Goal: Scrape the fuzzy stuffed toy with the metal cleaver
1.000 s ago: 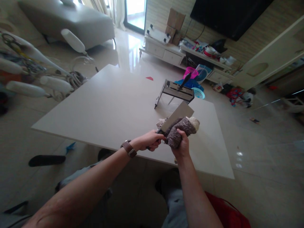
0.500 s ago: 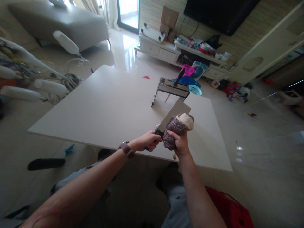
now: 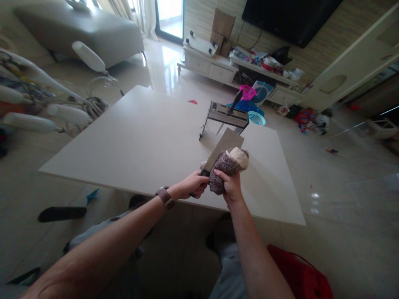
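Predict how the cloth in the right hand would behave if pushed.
The cloth would probably give, being bunched into a thick, soft-looking bundle. Its fuzzy surface suggests it would not slip easily. It may be light for its bulk: the right hand alone seems to hold it.

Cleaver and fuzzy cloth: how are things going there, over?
Left hand gripping cleaver. Right hand clutching brown-and-cream cloth beside it; contact unclear. Black-handled metal stand on table, just beyond cleaver.

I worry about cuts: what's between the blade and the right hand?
The head view shows the fuzzy brown bundle between the blade and the right hand.
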Available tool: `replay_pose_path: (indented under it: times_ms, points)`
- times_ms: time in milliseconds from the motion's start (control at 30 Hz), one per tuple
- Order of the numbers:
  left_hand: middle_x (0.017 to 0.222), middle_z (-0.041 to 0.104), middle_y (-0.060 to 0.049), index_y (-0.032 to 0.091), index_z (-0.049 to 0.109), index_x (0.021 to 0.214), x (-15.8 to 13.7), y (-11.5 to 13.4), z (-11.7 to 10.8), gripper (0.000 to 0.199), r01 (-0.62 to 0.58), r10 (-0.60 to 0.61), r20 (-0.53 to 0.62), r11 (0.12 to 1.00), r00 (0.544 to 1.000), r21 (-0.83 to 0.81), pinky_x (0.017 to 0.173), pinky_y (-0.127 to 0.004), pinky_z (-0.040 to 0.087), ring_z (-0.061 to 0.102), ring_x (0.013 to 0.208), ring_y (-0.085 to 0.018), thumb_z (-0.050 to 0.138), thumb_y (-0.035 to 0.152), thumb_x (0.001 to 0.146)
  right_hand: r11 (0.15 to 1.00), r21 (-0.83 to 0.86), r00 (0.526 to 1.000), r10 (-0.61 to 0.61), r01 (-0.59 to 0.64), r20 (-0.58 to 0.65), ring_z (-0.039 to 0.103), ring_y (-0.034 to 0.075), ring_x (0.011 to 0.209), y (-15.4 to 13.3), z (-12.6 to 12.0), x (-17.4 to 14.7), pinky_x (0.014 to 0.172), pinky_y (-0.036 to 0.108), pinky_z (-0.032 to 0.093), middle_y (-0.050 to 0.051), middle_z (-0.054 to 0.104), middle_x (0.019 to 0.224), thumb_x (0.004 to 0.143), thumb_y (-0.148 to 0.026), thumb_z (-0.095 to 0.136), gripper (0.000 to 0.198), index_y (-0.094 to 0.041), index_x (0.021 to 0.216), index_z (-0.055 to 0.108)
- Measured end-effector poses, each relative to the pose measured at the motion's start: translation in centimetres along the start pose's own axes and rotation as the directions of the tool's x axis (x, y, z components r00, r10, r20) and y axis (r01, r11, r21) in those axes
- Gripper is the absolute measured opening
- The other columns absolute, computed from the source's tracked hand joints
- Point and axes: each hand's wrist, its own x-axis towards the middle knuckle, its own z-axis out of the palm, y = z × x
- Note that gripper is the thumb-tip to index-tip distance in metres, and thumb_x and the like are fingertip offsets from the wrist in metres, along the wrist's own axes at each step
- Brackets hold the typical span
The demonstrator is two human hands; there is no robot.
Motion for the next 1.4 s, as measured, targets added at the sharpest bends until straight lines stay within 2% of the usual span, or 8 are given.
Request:
replay_pose_path:
  times_ms: [167, 267, 467, 567, 700, 1000, 1233, 1400]
  points:
    - [0.043, 0.030, 0.009, 0.025, 0.034, 0.059, -0.4, 1.7, -2.0, 0.037, 0.070, -0.073, 0.059, 0.996, 0.996, 0.051, 0.035, -0.020, 0.021, 0.023, 0.035, -0.005, 0.069, 0.029, 0.073, 0.999, -0.039, 0.998, 0.020, -0.018, 0.054, 0.075, 0.020, 0.083, -0.7, -0.1, 0.4, 0.075, 0.031, 0.064, 0.004, 0.082, 0.097, 0.051, -0.012, 0.094, 0.055, -0.018, 0.102, 0.075]
    - [0.041, 0.030, 0.009, 0.023, 0.039, 0.058, -0.9, 2.6, -2.9, 0.037, 0.058, -0.065, 0.092, 0.995, 0.994, 0.076, 0.036, -0.020, 0.020, 0.023, 0.035, -0.004, 0.072, 0.030, 0.073, 0.997, -0.069, 0.998, 0.041, -0.038, 0.054, 0.075, 0.021, 0.084, -1.1, -0.4, 0.7, 0.075, 0.032, 0.063, 0.004, 0.082, 0.096, 0.048, -0.012, 0.094, 0.054, -0.017, 0.099, 0.076]
    - [0.039, 0.030, 0.009, 0.024, 0.038, 0.061, -1.3, 3.0, -3.4, 0.038, 0.015, -0.020, 0.080, 0.998, 0.997, 0.062, 0.036, -0.019, 0.019, 0.021, 0.034, -0.004, 0.073, 0.029, 0.072, 1.000, 0.023, 0.999, -0.020, 0.021, -0.036, 0.074, 0.019, 0.089, -2.2, -1.3, 1.4, 0.079, 0.032, 0.064, 0.000, 0.081, 0.099, 0.050, -0.014, 0.093, 0.058, -0.020, 0.105, 0.074]
    - [0.041, 0.029, 0.010, 0.024, 0.038, 0.062, -1.3, 2.6, -3.2, 0.038, 0.007, -0.012, 0.093, 0.999, 0.996, 0.052, 0.036, -0.019, 0.018, 0.021, 0.034, -0.004, 0.074, 0.030, 0.073, 0.986, 0.156, 0.998, 0.064, -0.059, -0.026, 0.073, 0.017, 0.079, -2.6, -1.3, 1.3, 0.071, 0.030, 0.063, -0.002, 0.078, 0.089, 0.055, -0.020, 0.091, 0.049, -0.020, 0.100, 0.072]
    - [0.045, 0.030, 0.010, 0.023, 0.040, 0.064, -1.2, 2.2, -2.4, 0.037, 0.039, -0.046, 0.112, 0.997, 0.993, 0.062, 0.037, -0.019, 0.018, 0.022, 0.035, -0.003, 0.075, 0.031, 0.072, 0.970, 0.192, 0.988, 0.141, -0.151, 0.065, 0.073, 0.017, 0.078, -2.2, -0.5, 0.8, 0.071, 0.030, 0.064, -0.001, 0.079, 0.089, 0.056, -0.021, 0.090, 0.046, -0.019, 0.099, 0.073]
    - [0.049, 0.032, 0.010, 0.023, 0.041, 0.065, -0.5, 2.3, -1.7, 0.041, 0.075, -0.086, 0.139, 0.993, 0.986, 0.087, 0.037, -0.019, 0.019, 0.022, 0.037, -0.003, 0.077, 0.037, 0.075, 0.972, 0.204, 0.990, 0.132, -0.118, -0.056, 0.076, 0.021, 0.080, -1.3, -0.5, 1.5, 0.073, 0.034, 0.067, 0.001, 0.081, 0.089, 0.052, -0.016, 0.091, 0.046, -0.016, 0.095, 0.076]
    - [0.043, 0.030, 0.008, 0.023, 0.042, 0.061, -1.0, 2.5, -3.1, 0.042, 0.059, -0.086, 0.159, 0.985, 0.984, 0.164, 0.035, -0.019, 0.021, 0.022, 0.037, -0.005, 0.076, 0.039, 0.079, 0.960, 0.267, 0.976, 0.129, -0.080, -0.173, 0.075, 0.018, 0.075, -2.0, -2.7, 3.4, 0.069, 0.031, 0.066, 0.000, 0.080, 0.086, 0.051, -0.016, 0.090, 0.046, -0.016, 0.094, 0.073]
    - [0.041, 0.033, 0.008, 0.022, 0.045, 0.061, -1.5, 2.3, -3.4, 0.038, 0.055, -0.087, 0.148, 0.976, 0.985, 0.208, 0.034, -0.019, 0.023, 0.024, 0.036, -0.005, 0.074, 0.036, 0.081, 0.951, 0.304, 0.969, 0.123, -0.053, -0.215, 0.074, 0.015, 0.078, -2.6, -4.4, 4.7, 0.071, 0.027, 0.064, -0.001, 0.079, 0.090, 0.058, -0.019, 0.086, 0.042, -0.018, 0.097, 0.070]
